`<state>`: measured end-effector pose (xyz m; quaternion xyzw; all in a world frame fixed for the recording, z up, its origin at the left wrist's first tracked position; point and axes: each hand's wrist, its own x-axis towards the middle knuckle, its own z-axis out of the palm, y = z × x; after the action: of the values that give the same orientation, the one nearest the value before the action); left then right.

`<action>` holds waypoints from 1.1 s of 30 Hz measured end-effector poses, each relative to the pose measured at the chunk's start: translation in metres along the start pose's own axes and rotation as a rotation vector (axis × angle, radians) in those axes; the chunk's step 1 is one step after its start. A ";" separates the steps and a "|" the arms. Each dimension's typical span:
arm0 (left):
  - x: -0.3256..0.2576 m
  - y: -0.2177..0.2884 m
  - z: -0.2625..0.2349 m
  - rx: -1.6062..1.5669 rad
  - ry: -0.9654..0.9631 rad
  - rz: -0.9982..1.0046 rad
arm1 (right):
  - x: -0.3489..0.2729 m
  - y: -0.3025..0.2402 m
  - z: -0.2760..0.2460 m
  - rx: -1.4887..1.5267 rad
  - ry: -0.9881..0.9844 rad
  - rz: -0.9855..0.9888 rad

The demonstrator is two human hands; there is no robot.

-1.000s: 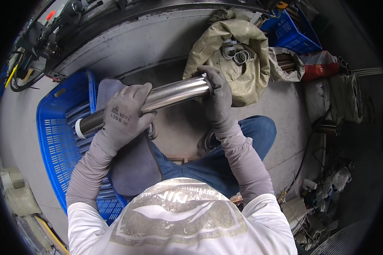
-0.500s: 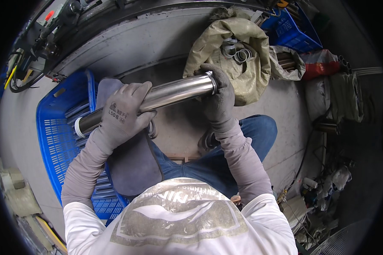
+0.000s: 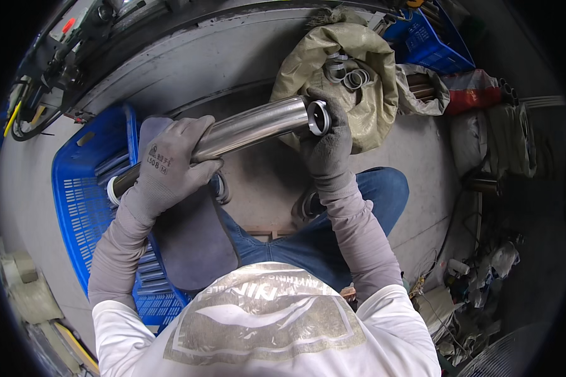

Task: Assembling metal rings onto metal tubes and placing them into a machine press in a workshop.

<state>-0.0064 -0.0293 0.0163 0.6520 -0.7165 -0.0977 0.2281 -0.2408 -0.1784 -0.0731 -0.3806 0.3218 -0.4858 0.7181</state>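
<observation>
A shiny metal tube [image 3: 254, 127] lies slantwise across my front, its right end higher. My left hand [image 3: 176, 160], in a grey glove, is closed around its left part. A white ring [image 3: 112, 190] sits at the tube's left end, beyond that hand. At the right end, my gloved right hand [image 3: 330, 141] has its fingers closed on another white ring [image 3: 319, 118]. This ring is tilted with its opening showing, right by the tube's mouth; whether it still touches the tube I cannot tell. Below my left hand lies a dark grey pad [image 3: 195, 251] over the basket's edge.
On my left stands a blue basket [image 3: 60, 188] with several metal tubes inside. Ahead, a beige woven sack [image 3: 377, 119] holds several white rings [image 3: 357, 78]. Farther right are a blue crate [image 3: 430, 53] and a red-and-white sack [image 3: 471, 94] with tubes. Machinery [image 3: 63, 69] stands at far left.
The right-end ring has turned from edge-on at the tube's end to showing its opening. My right hand has shifted slightly right and down. My left hand and the tube have moved slightly left.
</observation>
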 end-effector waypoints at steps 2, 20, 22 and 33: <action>0.002 0.004 0.001 0.009 -0.034 -0.005 | 0.004 0.005 -0.003 -0.796 -0.152 -0.601; 0.001 0.009 0.000 0.194 -0.072 0.012 | 0.019 0.006 0.016 -1.086 -0.179 -0.865; -0.003 0.005 -0.009 0.253 -0.086 -0.001 | 0.051 -0.001 0.001 -1.145 -0.299 -0.858; 0.072 -0.042 -0.058 0.623 0.166 0.001 | 0.236 0.027 -0.147 -1.946 -0.008 -0.553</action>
<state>0.0544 -0.0963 0.0632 0.6960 -0.6911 0.1797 0.0753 -0.2756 -0.4293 -0.1920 -0.8636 0.4761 -0.1604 -0.0411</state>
